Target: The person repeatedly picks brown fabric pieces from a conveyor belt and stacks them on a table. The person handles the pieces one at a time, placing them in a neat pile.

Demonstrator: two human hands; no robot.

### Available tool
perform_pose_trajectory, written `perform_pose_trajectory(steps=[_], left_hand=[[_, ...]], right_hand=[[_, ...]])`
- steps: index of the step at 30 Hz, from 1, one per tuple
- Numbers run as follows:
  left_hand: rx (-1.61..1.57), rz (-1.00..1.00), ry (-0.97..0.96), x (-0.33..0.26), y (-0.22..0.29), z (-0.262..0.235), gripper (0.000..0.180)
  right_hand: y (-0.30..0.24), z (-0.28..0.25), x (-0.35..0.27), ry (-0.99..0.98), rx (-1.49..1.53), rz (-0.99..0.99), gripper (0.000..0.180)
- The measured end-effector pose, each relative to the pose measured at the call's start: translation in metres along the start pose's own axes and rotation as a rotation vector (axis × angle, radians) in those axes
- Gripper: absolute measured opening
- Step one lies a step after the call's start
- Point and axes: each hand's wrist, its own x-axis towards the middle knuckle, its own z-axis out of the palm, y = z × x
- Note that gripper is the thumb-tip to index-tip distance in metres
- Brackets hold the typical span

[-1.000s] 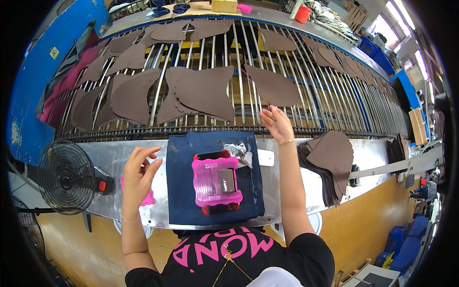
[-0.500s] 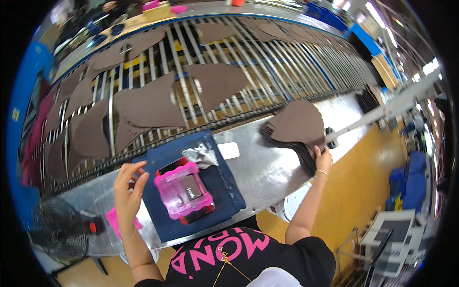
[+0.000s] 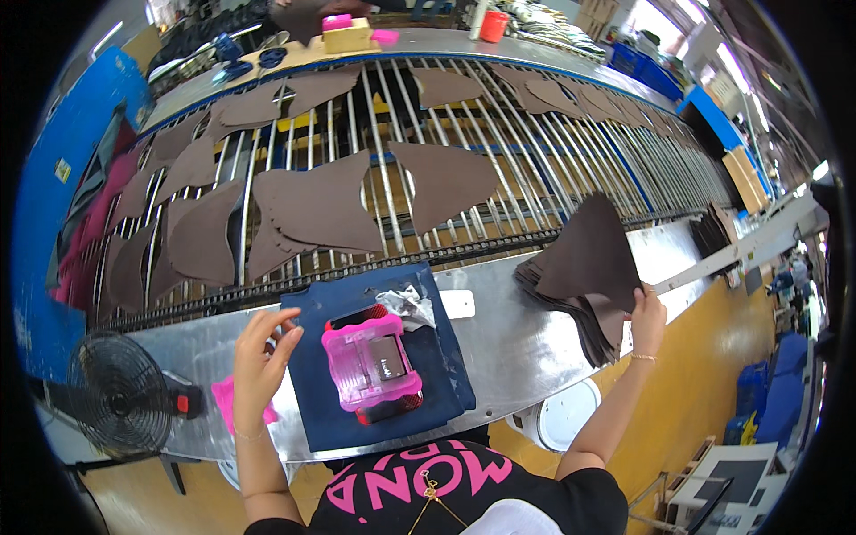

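Note:
My right hand [image 3: 649, 319] pinches the edge of a dark brown cut sheet piece [image 3: 593, 254], fabric or leather. That piece is lifted and tilted over a stack of similar brown pieces [image 3: 584, 325] on the metal table. My left hand [image 3: 260, 352] hovers beside a dark blue cloth [image 3: 316, 415], fingers bent and apart, with nothing visible in them. On the cloth stands a pink plastic frame [image 3: 364, 366] with a grey block in it, sitting over a red-edged tray [image 3: 410, 403]. A crumpled whitish rag [image 3: 408, 308] lies behind it.
Beyond the metal table [image 3: 499, 366], a conveyor of metal bars [image 3: 383, 192] carries several brown pieces [image 3: 316, 209]. A black fan [image 3: 120, 392] stands at the left. A grey arm [image 3: 740, 250] reaches in from the right. A white bucket [image 3: 571, 415] sits below the table.
My right hand has raised the top brown piece, which now tilts up off the stack. My left hand stays beside the cloth. The view has shifted slightly.

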Motion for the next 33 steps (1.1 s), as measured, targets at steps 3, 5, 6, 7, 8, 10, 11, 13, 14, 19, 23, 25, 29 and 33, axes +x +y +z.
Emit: perform_pose_trajectory(steps=[3, 5, 6, 7, 8, 10, 11, 13, 14, 19, 23, 25, 29, 33], left_hand=[[-0.082, -0.026, 0.005, 0.005, 0.013, 0.005, 0.023], [-0.189, -0.019, 0.028, 0.011, 0.017, 0.011, 0.028], [-0.13, 0.115, 0.064, 0.016, 0.014, 0.016, 0.035], [-0.068, 0.247, 0.1, 0.021, 0.012, 0.019, 0.042], [-0.195, 0.209, 0.11, 0.023, 0.015, 0.02, 0.046], [-0.446, 0.125, 0.131, 0.023, 0.019, 0.024, 0.054], [-0.547, 0.071, 0.156, 0.02, 0.018, 0.022, 0.052], [-0.642, -0.141, -0.01, 0.015, 0.019, -0.005, 0.041], [-0.603, -0.149, 0.08, 0.007, 0.024, -0.019, 0.031], [-0.342, -0.042, 0.308, -0.039, 0.008, -0.084, 0.023], [-0.142, -0.045, 0.405, -0.062, 0.019, -0.104, 0.02], [-0.136, -0.084, 0.426, -0.068, 0.018, -0.105, 0.015], [-0.178, -0.105, 0.38, -0.077, 0.004, -0.095, 0.009], [-0.168, -0.193, 0.113, -0.067, -0.001, -0.063, 0.006]], right_hand=[[-0.071, -0.029, -0.014, -0.096, 0.289, -0.024, 0.027], [-0.098, -0.021, -0.024, -0.124, 0.647, -0.088, 0.026], [-0.112, -0.016, -0.03, -0.142, 0.825, -0.115, 0.025], [-0.129, -0.01, -0.038, -0.198, 0.942, -0.147, 0.024], [-0.148, -0.002, -0.048, -0.261, 1.056, -0.175, 0.024], [-0.184, 0.012, -0.071, -0.393, 1.161, -0.241, 0.017], [-0.195, 0.025, -0.081, -0.48, 1.259, -0.312, 0.014], [-0.208, 0.044, -0.098, -0.657, 1.314, -0.411, 0.022], [-0.217, 0.054, -0.108, -0.616, 1.261, -0.474, 0.021], [-0.239, 0.081, -0.146, -0.645, 0.975, -0.783, 0.022], [-0.253, 0.083, -0.162, -0.64, 0.893, -0.877, 0.017], [-0.25, 0.087, -0.165, -0.621, 0.847, -0.935, 0.015], [-0.226, 0.091, -0.155, -0.403, 0.691, -1.144, 0.018], [-0.191, 0.086, -0.133, -0.364, 0.627, -1.257, 0.017]])
